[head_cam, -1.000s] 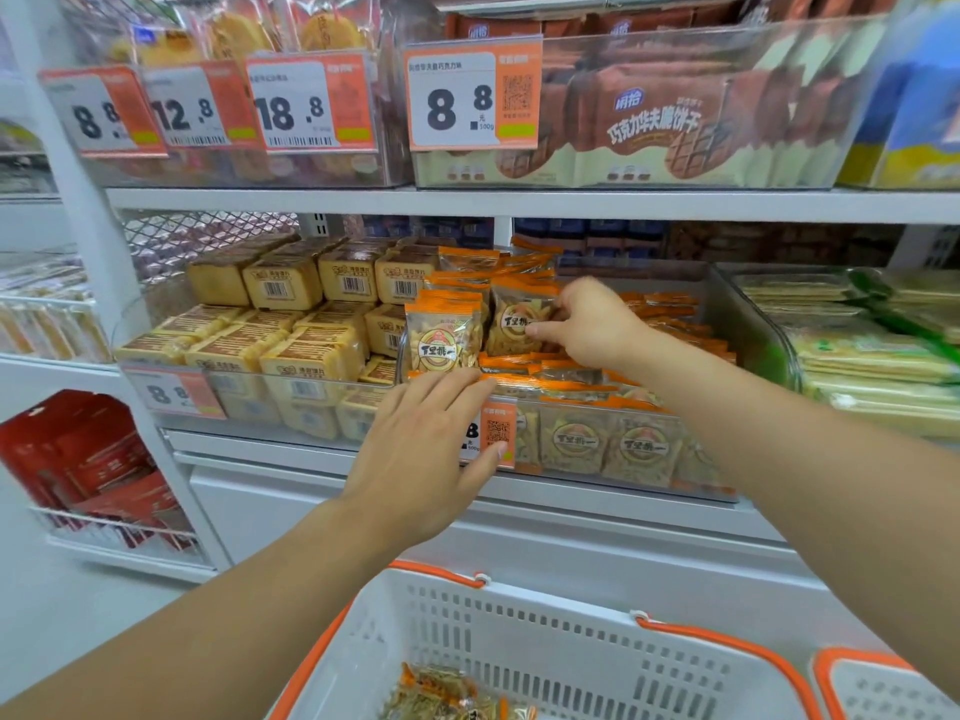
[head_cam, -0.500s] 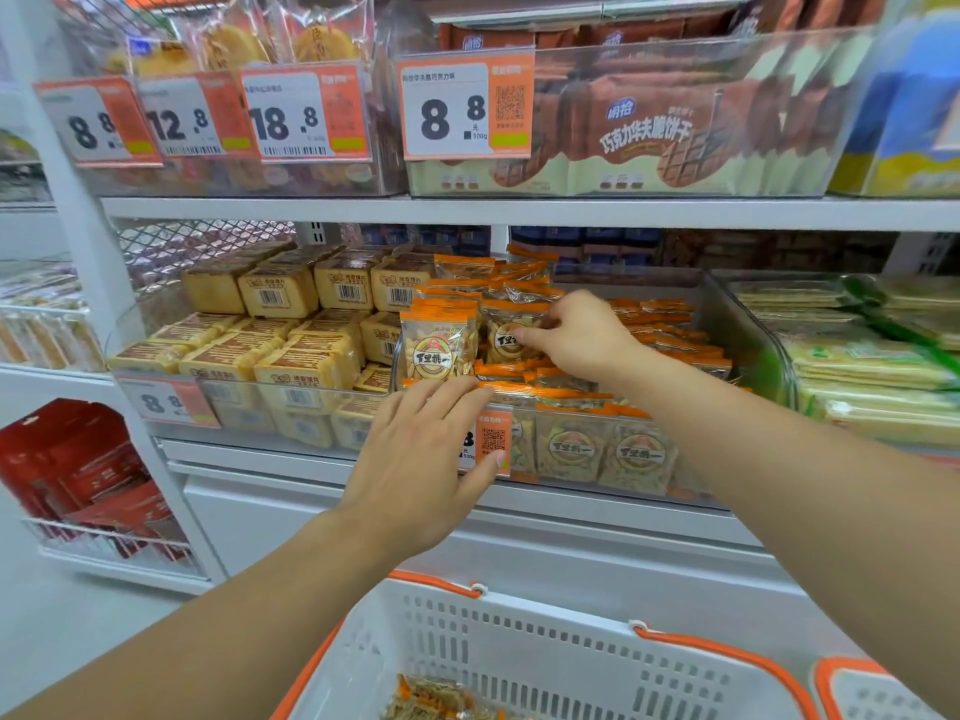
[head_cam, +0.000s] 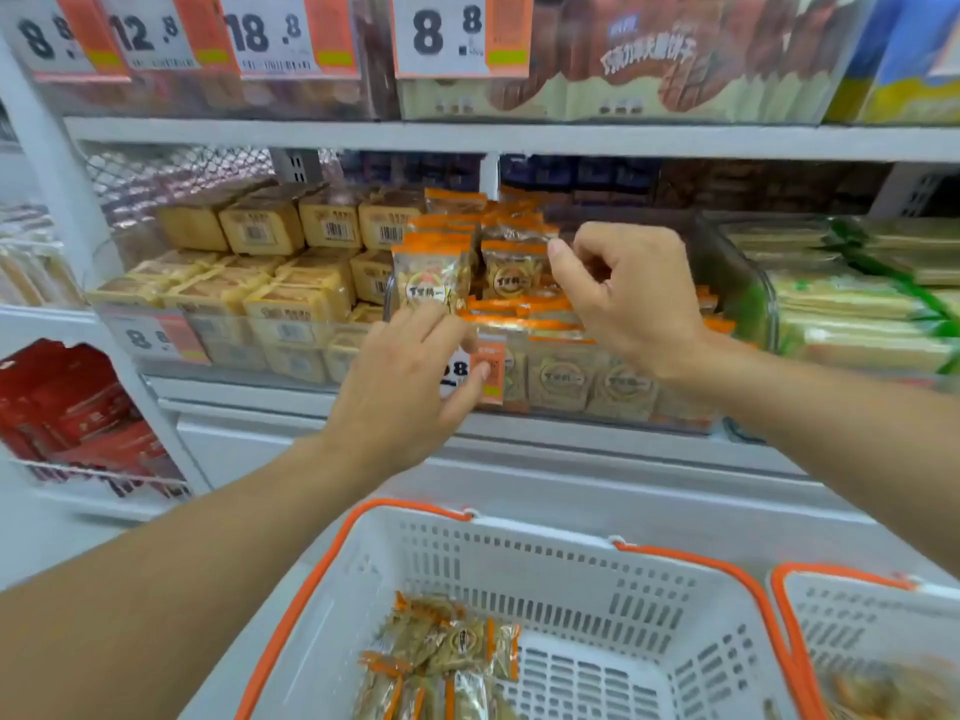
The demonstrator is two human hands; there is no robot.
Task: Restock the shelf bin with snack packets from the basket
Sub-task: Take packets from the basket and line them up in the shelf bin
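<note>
Bright, even light from overhead; shadows are faint. Motion blur softens the price tags [head_cam: 291,33] and packets [head_cam: 431,275]. Wide-angle distortion bends the shelf [head_cam: 519,140] at the edges.

I'm looking at a shop aisle: white shelves [head_cam: 519,137] at twelve o'clock carry price tags [head_cam: 460,33] reading 8.8, 12.8 and 18.8 above clear bins of packaged snacks [head_cam: 431,278], with a shopping basket [head_cam: 571,589] at six o'clock.
</note>
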